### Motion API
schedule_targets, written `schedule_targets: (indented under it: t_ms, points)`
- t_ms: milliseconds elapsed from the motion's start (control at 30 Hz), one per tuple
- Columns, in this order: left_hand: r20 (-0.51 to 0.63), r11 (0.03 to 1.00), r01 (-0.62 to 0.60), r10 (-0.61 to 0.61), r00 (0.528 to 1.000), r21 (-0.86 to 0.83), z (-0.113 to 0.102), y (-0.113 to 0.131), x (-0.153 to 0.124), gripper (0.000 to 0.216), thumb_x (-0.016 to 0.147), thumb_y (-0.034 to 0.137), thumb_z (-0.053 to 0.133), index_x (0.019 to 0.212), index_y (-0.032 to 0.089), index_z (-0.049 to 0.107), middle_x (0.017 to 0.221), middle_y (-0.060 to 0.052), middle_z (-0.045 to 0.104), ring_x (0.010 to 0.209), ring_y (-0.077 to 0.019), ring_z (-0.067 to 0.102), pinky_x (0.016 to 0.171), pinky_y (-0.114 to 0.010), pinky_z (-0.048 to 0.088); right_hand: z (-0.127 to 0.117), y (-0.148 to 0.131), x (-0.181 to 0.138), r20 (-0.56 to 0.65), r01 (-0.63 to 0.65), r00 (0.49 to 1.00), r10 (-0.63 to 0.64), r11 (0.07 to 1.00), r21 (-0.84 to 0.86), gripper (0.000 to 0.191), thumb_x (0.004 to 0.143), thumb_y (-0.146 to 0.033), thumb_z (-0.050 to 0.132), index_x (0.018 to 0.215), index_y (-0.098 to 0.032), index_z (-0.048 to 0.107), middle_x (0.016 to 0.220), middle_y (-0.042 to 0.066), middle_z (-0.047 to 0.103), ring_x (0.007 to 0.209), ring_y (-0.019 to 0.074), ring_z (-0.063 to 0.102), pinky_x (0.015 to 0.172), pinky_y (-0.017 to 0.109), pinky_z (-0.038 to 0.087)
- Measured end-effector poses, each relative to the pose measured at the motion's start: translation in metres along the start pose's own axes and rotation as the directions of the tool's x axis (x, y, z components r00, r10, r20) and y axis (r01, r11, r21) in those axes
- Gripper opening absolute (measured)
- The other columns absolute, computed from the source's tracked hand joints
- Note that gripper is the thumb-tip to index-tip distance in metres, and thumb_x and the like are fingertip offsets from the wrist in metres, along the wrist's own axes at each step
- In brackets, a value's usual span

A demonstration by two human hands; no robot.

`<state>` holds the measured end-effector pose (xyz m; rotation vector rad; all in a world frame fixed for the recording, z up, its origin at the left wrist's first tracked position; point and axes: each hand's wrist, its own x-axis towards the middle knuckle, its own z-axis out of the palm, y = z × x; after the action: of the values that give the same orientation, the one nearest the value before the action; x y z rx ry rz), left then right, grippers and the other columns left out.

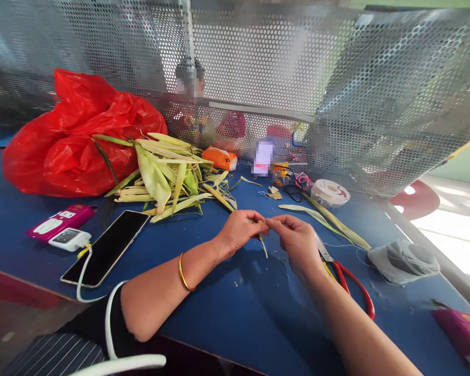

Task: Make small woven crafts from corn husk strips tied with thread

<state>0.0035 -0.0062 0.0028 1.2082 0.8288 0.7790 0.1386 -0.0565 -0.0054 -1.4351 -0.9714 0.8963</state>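
Observation:
Above the blue table, my left hand [238,231] is closed in a pinch on a narrow pale strip of corn husk [263,247], whose end hangs below the fingers. My right hand [297,241] meets it fingertip to fingertip, also pinched; what lies between its fingers is too small to make out. Scissors with red handles [352,287] lie beside my right wrist, partly hidden by it. Beyond the hands, a long husk strip [337,224] stretches toward the right. A heap of green and yellow corn husks [168,177] lies at the back left.
A red plastic bag [90,141] stands behind the heap. A black-screened phone [107,248] with a white cable lies at left. Spools of tape [331,192] and clear line [403,261] sit at right. A perforated metal screen [254,62] closes the back; a person sits beyond.

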Motion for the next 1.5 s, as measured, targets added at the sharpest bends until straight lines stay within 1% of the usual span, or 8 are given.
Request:
schedule_targets:
  t_ms: [167, 433, 667, 900, 1033, 1200, 1333, 1500]
  points:
    - [-0.008, 1.0, -0.007, 0.007, 1.0, 0.027, 0.001, -0.001, -0.001, 0.01, 0.065, 0.018, 0.076, 0.065, 0.014, 0.067, 0.061, -0.001, 0.066, 0.057, -0.0099, 0.056, 0.06, -0.023, 0.045, 0.001, 0.001, 0.001, -0.066, 0.057, 0.996, -0.061, 0.997, -0.054, 0.032, 0.062, -0.047, 0.077, 0.063, -0.017, 0.066, 0.049, -0.005, 0.049, 0.044, 0.0072, 0.028, 0.043, 0.025, 0.018]
    - [0.088, 0.985, 0.092, -0.08, 0.993, -0.144, -0.001, -0.002, 0.002, 0.026, 0.06, 0.028, 0.084, 0.077, 0.013, 0.07, 0.072, -0.004, 0.07, 0.068, -0.0134, 0.064, 0.071, -0.027, 0.05, 0.001, 0.002, 0.004, -0.113, 0.04, 0.993, -0.035, 0.998, 0.039, 0.035, 0.06, -0.05, 0.077, 0.063, -0.018, 0.061, 0.044, -0.008, 0.037, 0.042, 0.0068, 0.024, 0.041, 0.025, 0.016]
    - [-0.02, 0.983, 0.074, -0.078, 0.997, -0.165, -0.002, -0.003, 0.005, 0.024, 0.06, 0.024, 0.084, 0.075, 0.012, 0.07, 0.072, -0.005, 0.071, 0.074, -0.0172, 0.067, 0.073, -0.03, 0.051, -0.009, 0.003, 0.011, -0.017, 0.135, 0.99, -0.139, 0.977, -0.163, 0.034, 0.075, -0.051, 0.063, 0.082, -0.018, 0.065, 0.05, -0.007, 0.04, 0.044, 0.009, 0.03, 0.043, 0.025, 0.022]
    - [-0.104, 0.977, 0.105, -0.126, 0.987, -0.186, -0.007, -0.001, 0.008, 0.02, 0.063, 0.018, 0.081, 0.079, 0.012, 0.07, 0.071, -0.007, 0.073, 0.065, -0.0139, 0.065, 0.07, -0.027, 0.051, -0.023, -0.002, 0.009, 0.101, 0.275, 0.959, -0.263, 0.795, -0.541, 0.019, 0.082, -0.037, 0.058, 0.07, -0.023, 0.053, 0.051, -0.006, 0.045, 0.049, 0.0126, 0.038, 0.049, 0.026, 0.026]
    - [-0.135, 0.984, 0.082, -0.103, 0.985, -0.157, -0.006, -0.001, 0.009, 0.017, 0.063, 0.017, 0.079, 0.075, 0.011, 0.07, 0.067, -0.006, 0.071, 0.061, -0.0128, 0.063, 0.066, -0.026, 0.051, -0.021, -0.01, 0.0, 0.28, 0.469, 0.881, -0.381, 0.622, -0.627, 0.017, 0.085, -0.032, 0.056, 0.071, -0.023, 0.056, 0.063, 0.0, 0.058, 0.058, 0.0149, 0.049, 0.055, 0.026, 0.03]
    - [0.044, 0.995, 0.082, -0.085, 0.995, 0.063, -0.005, -0.002, 0.005, 0.012, 0.061, 0.018, 0.079, 0.067, 0.012, 0.07, 0.06, -0.003, 0.068, 0.052, -0.0108, 0.058, 0.061, -0.025, 0.049, -0.019, -0.015, -0.001, 0.345, 0.574, 0.816, -0.464, 0.587, -0.57, 0.016, 0.087, -0.029, 0.054, 0.075, -0.022, 0.061, 0.076, 0.004, 0.064, 0.068, 0.0167, 0.055, 0.061, 0.027, 0.035]
    - [0.237, 0.99, 0.095, -0.118, 0.964, 0.109, -0.004, -0.001, 0.0, 0.018, 0.058, 0.023, 0.082, 0.065, 0.013, 0.068, 0.063, -0.004, 0.07, 0.059, -0.0134, 0.063, 0.066, -0.027, 0.051, -0.022, -0.009, 0.01, 0.301, 0.44, 0.893, -0.335, 0.794, -0.42, 0.016, 0.08, -0.033, 0.06, 0.069, -0.021, 0.061, 0.062, 0.0, 0.058, 0.058, 0.0137, 0.046, 0.055, 0.026, 0.032]
    - [0.257, 0.995, 0.093, -0.084, 0.963, -0.025, -0.005, 0.003, 0.0, 0.027, 0.058, 0.025, 0.085, 0.072, 0.012, 0.065, 0.068, -0.006, 0.071, 0.066, -0.016, 0.067, 0.072, -0.029, 0.051, -0.021, 0.002, 0.021, 0.223, -0.028, 0.974, 0.037, 0.999, -0.043, 0.036, 0.061, -0.047, 0.076, 0.06, -0.02, 0.053, 0.05, -0.006, 0.048, 0.044, 0.0069, 0.031, 0.045, 0.023, 0.021]
